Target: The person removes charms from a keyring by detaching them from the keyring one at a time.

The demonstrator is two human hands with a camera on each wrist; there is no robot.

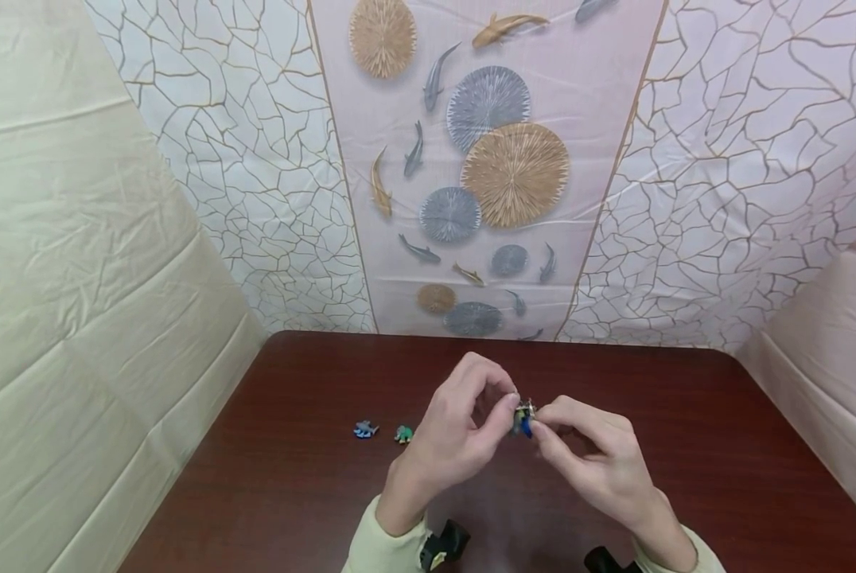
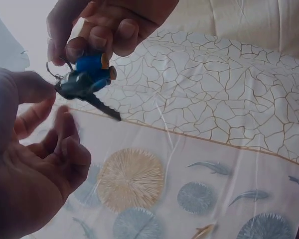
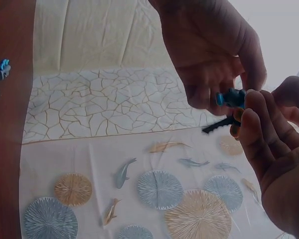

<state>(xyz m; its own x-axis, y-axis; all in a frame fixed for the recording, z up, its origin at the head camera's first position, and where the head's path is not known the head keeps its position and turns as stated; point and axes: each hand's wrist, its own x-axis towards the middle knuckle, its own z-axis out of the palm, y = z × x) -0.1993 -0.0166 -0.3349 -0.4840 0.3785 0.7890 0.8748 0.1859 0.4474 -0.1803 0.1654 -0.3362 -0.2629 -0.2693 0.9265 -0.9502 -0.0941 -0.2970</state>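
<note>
The left hand (image 1: 464, 422) and the right hand (image 1: 603, 458) are both up over the brown table (image 1: 292, 382), and I see them share one little toy (image 1: 524, 420). The toy is right in between the hands, in the air. The left hand pinches the dark end of it with thumb and finger, and its other fingers bend loosely, away from the toy. The right hand pinches the other side, where I see two fat blue parts (image 2: 89, 62) with tan ends. A dark, bumpy strip (image 2: 104, 107) sticks out of the toy, and a thin wire loop (image 2: 58, 76) is at its dark end. I can't tell what kind of toy it is.

Two more small toys are on the table, left of the hands. The green toy (image 1: 402, 434) is near the left hand, and the blue and grey toy (image 1: 365, 430) is on the far side of it. Behind the table I see a cloth (image 1: 593, 103) with fish and round shapes on it.
</note>
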